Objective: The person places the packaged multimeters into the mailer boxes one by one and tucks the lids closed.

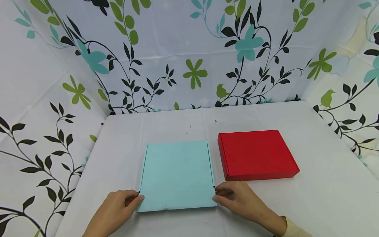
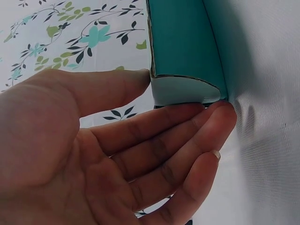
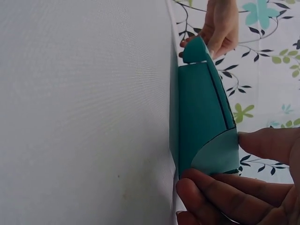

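Observation:
A light blue cardboard box [image 1: 177,174] lies flat on the white table, its lid over the top. My left hand [image 1: 113,210] pinches its front left corner, the thumb on the lid's edge and the fingers against a rounded side flap [image 2: 180,90]. At the front right corner my right hand [image 1: 241,200] pinches the matching flap [image 3: 218,154] in the same way. The right wrist view looks along the box's front side [image 3: 201,103], where a gap shows beside the lid. Inside the box nothing can be seen.
A red cardboard box [image 1: 257,154], closed, lies just right of the blue one, near my right hand. The white-covered table [image 1: 314,197] meets leaf-patterned cloth [image 1: 177,42] at its back and sides. Small dark specks [image 1: 215,121] mark the cover behind the boxes.

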Demonstrator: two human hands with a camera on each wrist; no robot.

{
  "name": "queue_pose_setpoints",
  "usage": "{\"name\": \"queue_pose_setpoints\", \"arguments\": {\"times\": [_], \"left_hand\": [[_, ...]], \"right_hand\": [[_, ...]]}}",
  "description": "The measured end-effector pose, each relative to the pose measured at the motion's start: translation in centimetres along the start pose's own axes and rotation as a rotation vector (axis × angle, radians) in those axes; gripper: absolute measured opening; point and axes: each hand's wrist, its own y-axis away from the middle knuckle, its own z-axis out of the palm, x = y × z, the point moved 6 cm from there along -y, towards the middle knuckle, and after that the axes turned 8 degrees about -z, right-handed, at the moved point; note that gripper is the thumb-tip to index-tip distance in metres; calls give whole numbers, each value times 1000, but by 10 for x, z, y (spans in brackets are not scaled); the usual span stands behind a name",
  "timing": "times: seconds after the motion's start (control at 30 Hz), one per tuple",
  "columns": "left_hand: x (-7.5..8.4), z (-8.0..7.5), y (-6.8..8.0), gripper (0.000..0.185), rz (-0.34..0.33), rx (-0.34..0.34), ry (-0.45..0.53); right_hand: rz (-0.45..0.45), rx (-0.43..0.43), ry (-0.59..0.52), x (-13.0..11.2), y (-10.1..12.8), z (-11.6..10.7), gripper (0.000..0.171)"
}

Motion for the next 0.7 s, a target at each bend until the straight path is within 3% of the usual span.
{"name": "queue_pose_setpoints", "arguments": {"times": [0.2,0.7], "left_hand": [[-2,0,-3,15,-74,30,19],[-1,0,-2,15,-77,12,25]], "right_hand": [[43,-8,30,2,-1,-1,25],[38,-13,2,1,-1,0,23]]}}
